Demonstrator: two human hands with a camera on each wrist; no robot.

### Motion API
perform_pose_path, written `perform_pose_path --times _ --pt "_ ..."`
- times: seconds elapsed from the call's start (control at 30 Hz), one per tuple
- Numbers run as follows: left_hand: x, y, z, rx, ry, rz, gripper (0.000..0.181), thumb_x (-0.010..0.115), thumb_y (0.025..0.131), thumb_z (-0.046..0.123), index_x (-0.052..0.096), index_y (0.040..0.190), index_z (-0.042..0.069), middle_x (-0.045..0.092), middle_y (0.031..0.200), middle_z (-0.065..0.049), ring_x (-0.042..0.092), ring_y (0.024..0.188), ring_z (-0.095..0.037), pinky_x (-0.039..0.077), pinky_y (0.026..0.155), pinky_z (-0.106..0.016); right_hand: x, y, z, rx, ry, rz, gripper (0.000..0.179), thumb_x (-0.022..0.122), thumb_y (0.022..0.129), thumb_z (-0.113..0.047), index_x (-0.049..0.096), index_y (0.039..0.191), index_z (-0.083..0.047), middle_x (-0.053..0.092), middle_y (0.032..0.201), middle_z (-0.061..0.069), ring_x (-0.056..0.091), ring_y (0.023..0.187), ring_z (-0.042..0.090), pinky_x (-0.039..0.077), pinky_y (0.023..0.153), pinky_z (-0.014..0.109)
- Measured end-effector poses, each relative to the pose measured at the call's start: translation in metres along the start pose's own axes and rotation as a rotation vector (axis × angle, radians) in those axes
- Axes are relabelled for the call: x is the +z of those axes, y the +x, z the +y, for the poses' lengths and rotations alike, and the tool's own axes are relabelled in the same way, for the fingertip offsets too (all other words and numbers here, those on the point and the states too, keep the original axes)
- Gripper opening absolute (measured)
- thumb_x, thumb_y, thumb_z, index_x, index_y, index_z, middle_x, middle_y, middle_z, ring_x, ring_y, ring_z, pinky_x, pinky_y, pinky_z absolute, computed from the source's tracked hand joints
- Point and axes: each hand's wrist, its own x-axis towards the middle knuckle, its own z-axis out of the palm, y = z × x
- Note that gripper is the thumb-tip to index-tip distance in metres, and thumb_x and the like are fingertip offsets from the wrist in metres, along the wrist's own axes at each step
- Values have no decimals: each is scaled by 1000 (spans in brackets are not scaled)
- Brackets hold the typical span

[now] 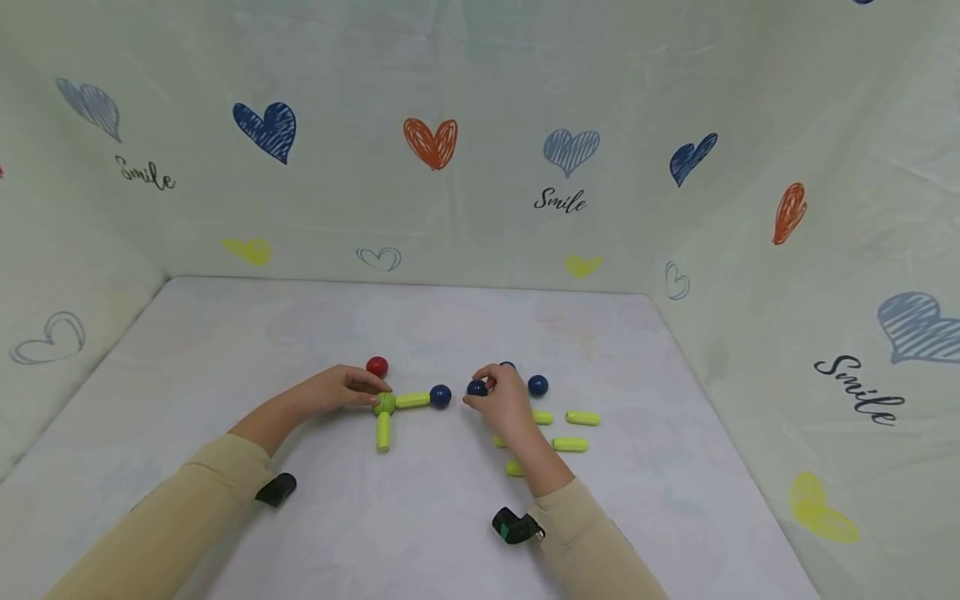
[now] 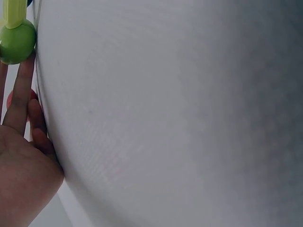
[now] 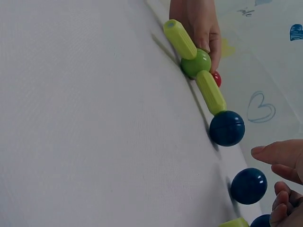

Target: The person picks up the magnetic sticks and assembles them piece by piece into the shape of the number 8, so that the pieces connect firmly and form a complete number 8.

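Note:
My left hand (image 1: 337, 389) holds a green ball (image 1: 384, 404) between thumb and fingertips. From that ball one yellow-green rod (image 1: 412, 401) runs right to a blue ball (image 1: 440, 396), and a second rod (image 1: 384, 432) points toward me. A red ball (image 1: 377, 367) lies just behind my left fingers. Over at the right, my right hand (image 1: 504, 402) has its thumb and fingers spread around another blue ball (image 1: 477, 388). In the right wrist view a gap shows between the thumb and this blue ball (image 3: 248, 186), which appears to rest on the table.
Two more blue balls, one (image 1: 537, 385) in full view and one (image 1: 507, 364) partly hidden, lie beyond my right hand. Several loose yellow-green rods (image 1: 570, 445) are scattered around my right wrist, some partly covered. A heart-printed cloth (image 1: 480, 225) rises behind the white table (image 1: 360, 533).

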Motion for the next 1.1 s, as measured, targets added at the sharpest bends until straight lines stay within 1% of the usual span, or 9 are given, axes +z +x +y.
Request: perform_pose_path --times 0.13,0.33,0.53,0.67,0.8,0.9,1.0,1.1 --pt "0 1 0 2 6 1 29 70 91 17 69 118 8 63 122 -10 44 124 -37 34 104 -56 0 3 3 23 -19 -6 33 86 75 -13 68 102 -7 49 88 6 45 77 20 40 64 30" --pt "1 1 -1 -8 18 7 29 70 91 19 70 118 10 63 122 -10 44 124 -37 35 103 -55 3 6 6 18 -34 -12 32 85 75 -13 67 101 -8 49 90 7 46 77 21 41 64 31" --pt "0 0 0 -7 13 3 29 70 91 19 70 118 10 63 123 -9 44 125 -37 34 104 -56 7 8 8 30 -62 -37 33 85 76 -13 66 102 -9 51 93 6 49 80 21 44 67 33" --pt "-1 0 -1 -1 7 3 29 70 90 20 70 118 10 62 123 -9 43 126 -37 33 104 -56 7 8 7 31 -53 -39 32 85 76 -12 66 102 -10 53 96 6 50 83 20 46 70 33" --pt "-2 -1 -2 14 -3 -5 30 70 91 20 70 119 10 63 123 -9 44 125 -37 34 104 -55 4 8 5 27 1 -24 24 81 77 -5 66 95 -10 56 89 4 52 80 19 47 69 32" --pt "-3 -1 -1 17 -6 -3 29 69 91 19 69 119 9 62 123 -9 44 125 -37 34 104 -55 1 8 3 -10 18 -9 22 79 77 0 66 92 -8 56 84 3 51 77 19 46 68 32" --pt "-3 -1 -1 12 -7 -1 29 69 91 19 70 119 10 62 123 -9 44 125 -37 34 104 -55 1 8 2 -17 1 -2 25 80 76 -2 67 96 -7 55 88 4 50 80 20 45 71 33" --pt "-3 -1 -2 19 -5 -2 29 69 91 19 70 119 10 63 123 -9 44 125 -37 34 104 -56 2 8 3 11 -3 27 27 81 77 -5 68 101 -7 52 95 4 50 85 20 46 77 33"
